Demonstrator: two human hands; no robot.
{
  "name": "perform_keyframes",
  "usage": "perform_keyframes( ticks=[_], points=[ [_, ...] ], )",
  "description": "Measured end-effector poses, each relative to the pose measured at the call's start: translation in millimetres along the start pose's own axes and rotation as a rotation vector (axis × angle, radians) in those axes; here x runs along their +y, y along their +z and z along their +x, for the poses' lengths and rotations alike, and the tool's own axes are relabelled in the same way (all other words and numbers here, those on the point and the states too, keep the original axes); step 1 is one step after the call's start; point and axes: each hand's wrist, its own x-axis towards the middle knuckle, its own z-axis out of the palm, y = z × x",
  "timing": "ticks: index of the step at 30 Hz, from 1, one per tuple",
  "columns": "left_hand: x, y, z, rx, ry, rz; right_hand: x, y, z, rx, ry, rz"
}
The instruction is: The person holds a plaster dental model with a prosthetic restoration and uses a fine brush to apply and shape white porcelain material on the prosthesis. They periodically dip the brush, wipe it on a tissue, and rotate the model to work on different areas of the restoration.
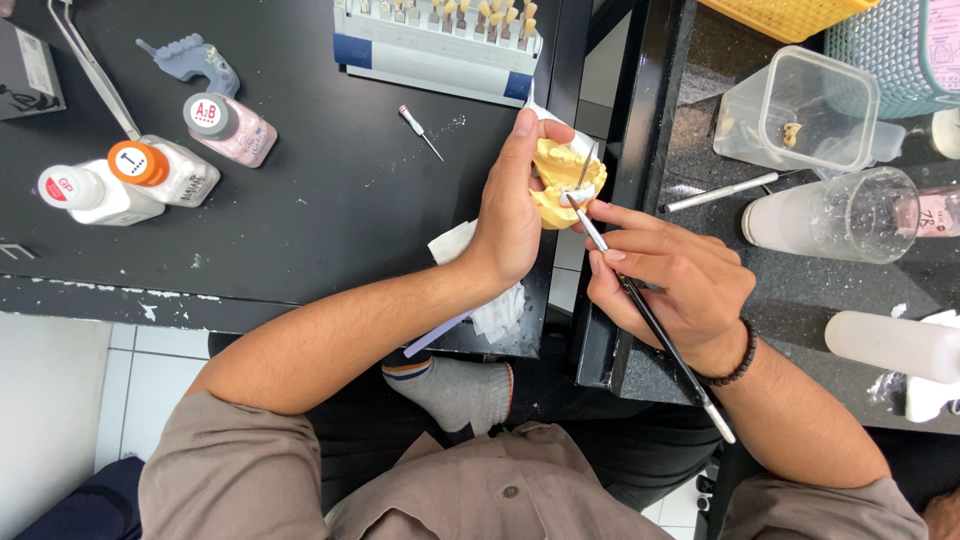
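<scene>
Nearest, a grey-socked foot (455, 388) shows between the person's forearms, below the edge of the dark tabletop (330, 200). Above it, the right hand (668, 283) is closed in a pen grip on a thin black-handled brush (655, 325), whose tip touches the yellow dental cast (560, 180); holding it close to the tip likely gives fine control. The left hand (512, 215) is wrapped around that cast, keeping it raised over the gap between the two work surfaces, tilted toward the brush, apparently to steady it and expose the teeth. White tissue (495, 300) lies just under the left wrist. Farther off to the left lie three small capped bottles (150, 165); at the top edge sits a tooth shade guide (440, 40). To the right stand clear plastic containers (800, 110).
</scene>
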Motion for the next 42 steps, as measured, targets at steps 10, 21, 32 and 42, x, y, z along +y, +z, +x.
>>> perform_keyframes(
  ticks=[10,21,32,42],
  points=[
    [0.7,0.5,-1.2,0.018,0.001,0.016,-1.3,1.4,-0.7,-0.003,0.003,-0.056],
    [4.1,3.5,-2.1,0.007,0.004,0.017,0.0,1.1,-2.9,0.013,0.004,-0.028],
    [5.6,5.1,-3.0,0.013,0.042,0.071,-0.5,2.0,-2.4,0.002,-0.017,-0.078],
    [-0.3,3.1,-3.2,0.053,0.036,0.039,-1.5,3.1,-2.9,-0.007,-0.049,-0.095]
  ],
)
